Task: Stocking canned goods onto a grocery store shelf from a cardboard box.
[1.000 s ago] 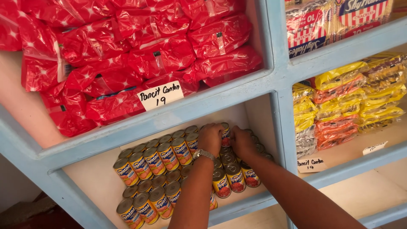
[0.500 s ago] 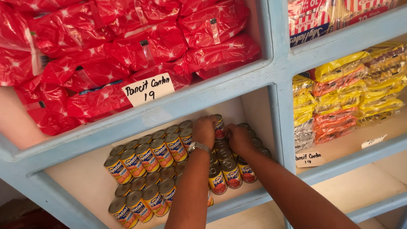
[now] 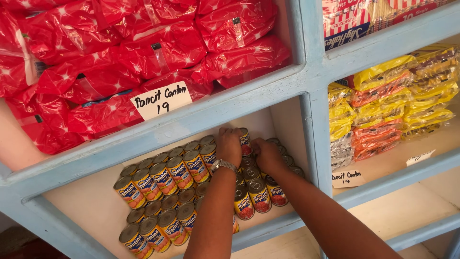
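Note:
Both my hands reach into the lower left compartment of a pale blue shelf unit (image 3: 268, 103). My left hand (image 3: 230, 146), with a metal wristwatch (image 3: 224, 166), grips a small can with a red label (image 3: 245, 140) at the back of the compartment. My right hand (image 3: 267, 154) rests beside it on the tops of the stacked red-labelled cans (image 3: 261, 194). To the left stand stacked rows of cans with yellow and blue labels (image 3: 165, 177).
Red plastic packets (image 3: 134, 52) fill the compartment above, with a white handwritten card (image 3: 161, 100) on its edge. To the right, yellow and orange packets (image 3: 393, 103) lie in a pile behind another white card (image 3: 347, 178). Striped boxes (image 3: 354, 21) sit at top right.
The view has shifted slightly up and left. Both hands stay at the back of the cans; my left hand has closed more tightly around the red-labelled can.

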